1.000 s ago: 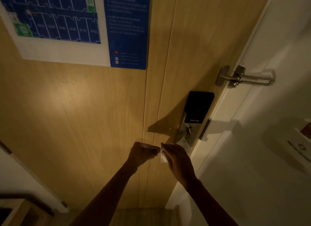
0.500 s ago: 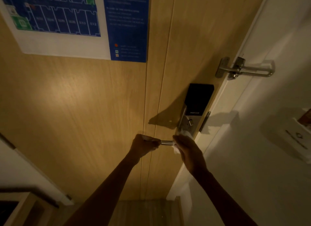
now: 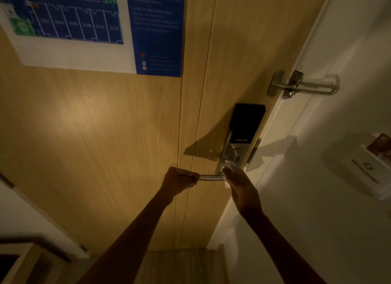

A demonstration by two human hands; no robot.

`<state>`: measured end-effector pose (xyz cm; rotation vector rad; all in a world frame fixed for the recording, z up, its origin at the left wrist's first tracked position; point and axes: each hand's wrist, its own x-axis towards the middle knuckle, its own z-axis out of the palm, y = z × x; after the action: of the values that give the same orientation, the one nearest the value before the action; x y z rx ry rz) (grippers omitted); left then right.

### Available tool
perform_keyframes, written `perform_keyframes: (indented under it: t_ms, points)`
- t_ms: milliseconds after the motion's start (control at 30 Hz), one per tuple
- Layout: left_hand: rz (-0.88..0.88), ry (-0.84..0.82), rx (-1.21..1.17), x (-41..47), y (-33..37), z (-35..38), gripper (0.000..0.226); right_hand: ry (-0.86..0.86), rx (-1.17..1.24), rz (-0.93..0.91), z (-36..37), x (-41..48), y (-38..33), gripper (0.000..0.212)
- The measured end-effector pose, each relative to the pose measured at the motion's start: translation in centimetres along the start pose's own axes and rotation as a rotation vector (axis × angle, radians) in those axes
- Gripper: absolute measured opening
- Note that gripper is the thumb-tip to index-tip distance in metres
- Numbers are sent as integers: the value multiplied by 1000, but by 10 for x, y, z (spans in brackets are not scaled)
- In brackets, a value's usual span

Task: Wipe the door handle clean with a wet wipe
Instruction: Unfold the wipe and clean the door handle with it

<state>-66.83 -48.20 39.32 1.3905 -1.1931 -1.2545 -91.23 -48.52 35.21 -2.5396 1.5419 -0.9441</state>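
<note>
Door handle (image 3: 210,177) is gripped at its free end by the fisted left hand (image 3: 179,181), wet wipe (image 3: 228,185) bunched under the closed right hand (image 3: 240,183) at its pivot; lever could be pressed down, unlatching the door.

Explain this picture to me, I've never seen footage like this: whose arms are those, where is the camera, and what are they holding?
The camera sits on a person's head, looking forward and down, so the two bare arms are the wearer's own. They face a wooden door. The left hand grips the free end of the metal door handle. The right hand presses a white wet wipe where the handle meets the lock plate. Above is a black smart lock, higher up a swing latch and a blue floor plan.
</note>
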Motion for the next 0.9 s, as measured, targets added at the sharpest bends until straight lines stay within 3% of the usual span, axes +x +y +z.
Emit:
perform_keyframes:
  t_ms: [133, 300, 600, 767, 900]
  points:
    - [21, -17, 13, 2, -3, -3, 14, -12, 57, -23, 25, 5, -40, 55]
    - [-5, 0, 30, 2, 0, -1, 18, 16, 1, -38, -14, 0, 0, 42]
    - [-36, 19, 30, 0, 3, 0, 18, 31, 79, 3, -10, 9, -17, 33]
    - [49, 18, 140, -2, -2, -1, 9, 96, 184, 189, -4, 29, -38, 27]
    - [46, 30, 174, -2, 2, -1, 6, 56, 184, 50, -3, 39, -64, 27]
